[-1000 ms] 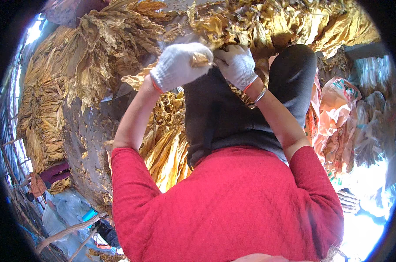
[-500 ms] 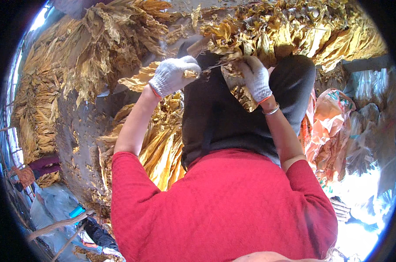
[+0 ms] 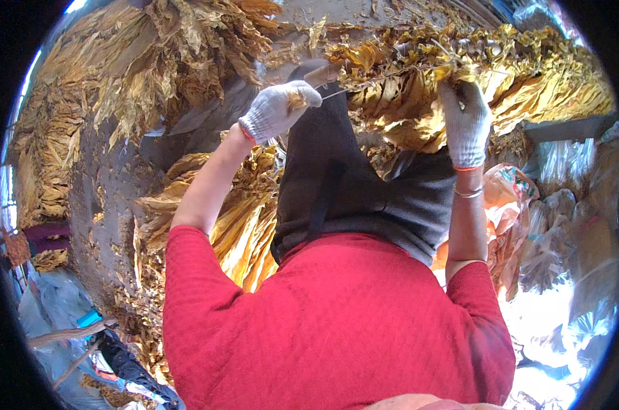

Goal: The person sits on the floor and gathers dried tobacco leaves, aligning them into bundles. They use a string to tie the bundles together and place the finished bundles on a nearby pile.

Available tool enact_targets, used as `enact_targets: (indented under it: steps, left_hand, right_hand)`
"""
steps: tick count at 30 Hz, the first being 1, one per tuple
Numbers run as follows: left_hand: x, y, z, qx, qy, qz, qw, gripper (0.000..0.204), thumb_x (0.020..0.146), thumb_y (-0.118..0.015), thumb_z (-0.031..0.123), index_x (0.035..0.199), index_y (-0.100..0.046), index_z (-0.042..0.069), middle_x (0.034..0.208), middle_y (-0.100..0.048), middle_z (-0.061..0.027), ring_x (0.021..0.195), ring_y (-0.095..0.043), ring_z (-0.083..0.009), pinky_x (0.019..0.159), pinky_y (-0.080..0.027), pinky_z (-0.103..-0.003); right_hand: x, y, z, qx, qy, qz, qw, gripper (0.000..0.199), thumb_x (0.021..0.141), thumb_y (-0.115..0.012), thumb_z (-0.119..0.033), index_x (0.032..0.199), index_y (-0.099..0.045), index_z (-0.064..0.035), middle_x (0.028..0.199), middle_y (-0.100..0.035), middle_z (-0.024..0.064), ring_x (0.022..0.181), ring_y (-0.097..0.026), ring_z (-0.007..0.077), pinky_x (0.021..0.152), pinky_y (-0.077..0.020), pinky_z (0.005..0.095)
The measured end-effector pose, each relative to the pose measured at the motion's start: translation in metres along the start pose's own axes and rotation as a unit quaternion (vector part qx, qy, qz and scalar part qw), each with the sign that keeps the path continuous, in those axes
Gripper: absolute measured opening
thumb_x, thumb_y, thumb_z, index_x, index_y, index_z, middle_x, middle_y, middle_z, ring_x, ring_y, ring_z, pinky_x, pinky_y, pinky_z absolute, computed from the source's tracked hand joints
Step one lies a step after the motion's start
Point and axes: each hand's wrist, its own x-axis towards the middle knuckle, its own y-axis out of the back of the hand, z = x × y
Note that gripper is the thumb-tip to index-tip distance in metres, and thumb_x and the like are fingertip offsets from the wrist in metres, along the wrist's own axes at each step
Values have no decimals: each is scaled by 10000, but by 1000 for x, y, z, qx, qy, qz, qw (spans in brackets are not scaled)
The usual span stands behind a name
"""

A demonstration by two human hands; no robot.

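Observation:
My left hand (image 3: 280, 111), in a white knit glove, is closed above my left thigh. A thin pale cord (image 3: 335, 94) runs out of it to the right, drawn fairly straight toward my right hand. My right hand (image 3: 466, 119), gloved the same way, is raised at the row of dried tobacco leaves (image 3: 528, 85). Its fingers are closed around the butt end of a dried tobacco leaf (image 3: 456, 70) by the cord. The fingertips are partly hidden by leaf. A brown rod-like piece (image 3: 323, 74) lies just beyond my left hand.
Big heaps of dried leaves (image 3: 180, 68) stand at the far left. More long leaves (image 3: 244, 239) lie beside my left thigh. An orange-and-white plastic bag (image 3: 507, 205) and clear plastic (image 3: 548, 253) are at the right. Sticks (image 3: 70, 335) jut out at the lower left.
My right hand has moved right and farther away, so the cord between the hands spans more. My left hand stays nearly in place; the leaf beside it no longer shows. My right knee has dropped.

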Motion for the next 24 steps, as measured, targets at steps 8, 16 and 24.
enact_targets:
  steps: [8,16,24]
  left_hand:
    - [18,-3,37,-140,-89,-61,984,103,864,-639,-21,928,-678,50,998,-707,-77,920,-694,-249,837,-549,-337]
    - [21,-44,51,84,-36,-16,996,89,909,-701,161,964,-687,92,903,-701,-126,814,-690,-356,699,-550,-404]
    - [-33,-30,24,119,35,-7,992,208,892,-727,138,1098,-702,124,1083,-735,-105,980,-720,-315,825,-587,-393]
  right_hand:
    - [16,-43,44,115,-47,10,992,207,869,-779,-108,1057,-752,-26,932,-751,101,818,-703,167,765,-549,302]
    - [42,-17,16,299,-85,132,941,91,934,-729,-58,1010,-757,-16,983,-736,9,872,-643,92,772,-529,260]
    - [117,124,-43,183,35,380,906,195,910,-745,-133,1036,-764,15,902,-748,61,735,-626,100,649,-514,252]
